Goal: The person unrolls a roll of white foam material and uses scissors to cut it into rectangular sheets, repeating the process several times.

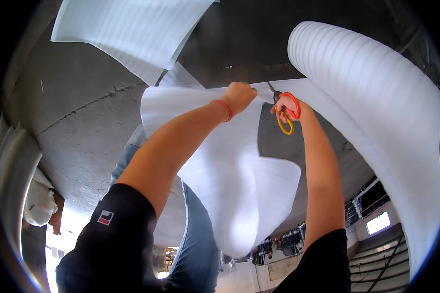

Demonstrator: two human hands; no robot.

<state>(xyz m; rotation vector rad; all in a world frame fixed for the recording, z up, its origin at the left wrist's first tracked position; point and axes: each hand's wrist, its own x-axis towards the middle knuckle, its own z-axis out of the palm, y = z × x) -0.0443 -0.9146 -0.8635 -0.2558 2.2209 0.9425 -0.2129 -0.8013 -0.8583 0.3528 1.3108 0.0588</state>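
Observation:
A white foam sheet point(220, 146) hangs in front of me, and its top strip runs right toward a large roll. My left hand point(240, 97) is closed on the sheet's upper edge. Just to its right, my right hand point(286, 106) grips scissors point(289, 128) with one red and one yellow handle loop. The dark blades point up and left at the sheet, near my left hand. Below them the sheet has a cut edge with grey floor showing past it. Whether the blades are closed is too small to tell.
A big ribbed roll of white foam point(362, 73) stands at the right. Another white foam sheet point(127, 34) lies on the grey concrete floor point(83, 97) at the upper left. More rolled material point(19, 161) and a white plastic bag point(39, 202) are at the far left.

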